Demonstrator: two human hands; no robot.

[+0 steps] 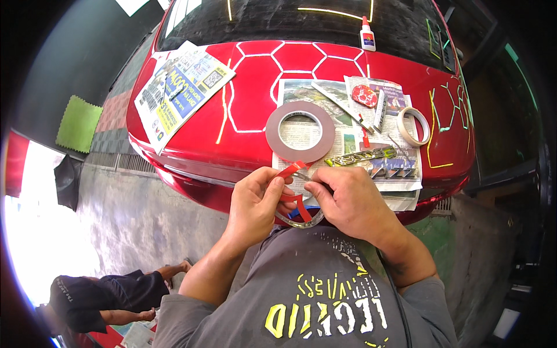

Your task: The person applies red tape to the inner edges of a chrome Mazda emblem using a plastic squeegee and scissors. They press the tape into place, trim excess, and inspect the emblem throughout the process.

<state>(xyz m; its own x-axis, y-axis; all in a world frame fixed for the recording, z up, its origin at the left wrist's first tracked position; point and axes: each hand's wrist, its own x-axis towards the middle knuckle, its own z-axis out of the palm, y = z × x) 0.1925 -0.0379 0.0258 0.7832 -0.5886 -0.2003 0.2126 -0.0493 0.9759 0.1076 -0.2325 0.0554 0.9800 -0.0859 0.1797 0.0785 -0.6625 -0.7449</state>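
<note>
At the near edge of the red car panel, both hands work 1 chrome emblem, a curved piece held just off that edge. The left hand is pinched shut on a red tape strip that curls up from the emblem; the right hand is clamped on the emblem's right side, fingers pressing it.

Just beyond the hands, newspaper sheets cover the panel, carrying a large roll of tape, chrome letter badges and, toward the right edge, 1 masking tape roll. A glue bottle stands at the far edge.

A likely risk is that the thin strip folds onto itself or tears if pulled too sharply, and the emblem could slip and drop off the near edge, since nothing supports it there.
</note>
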